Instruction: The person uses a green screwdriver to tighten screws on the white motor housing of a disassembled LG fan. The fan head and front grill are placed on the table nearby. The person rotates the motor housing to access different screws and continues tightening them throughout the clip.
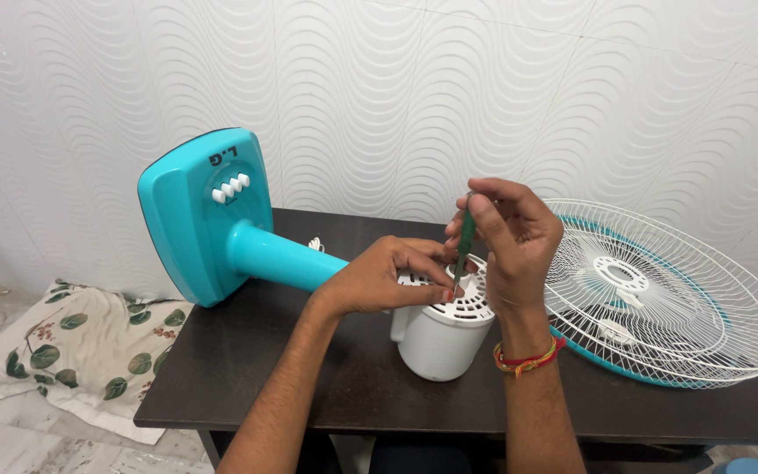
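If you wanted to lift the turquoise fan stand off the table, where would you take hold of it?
Probably around the round neck of the turquoise fan stand, coming from above. It lies on its side on the dark table, so the neck runs level and is narrow enough to wrap, while the base is wide and flat.

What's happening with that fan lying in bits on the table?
A person has a turquoise table fan laid on its side on a dark table. The left hand steadies the white motor housing, resting on its vented back. The right hand holds a green-handled screwdriver upright, its tip down at the vents. The white wire fan guard lies apart on the table's right side. A leaf-patterned cloth lies on the floor.
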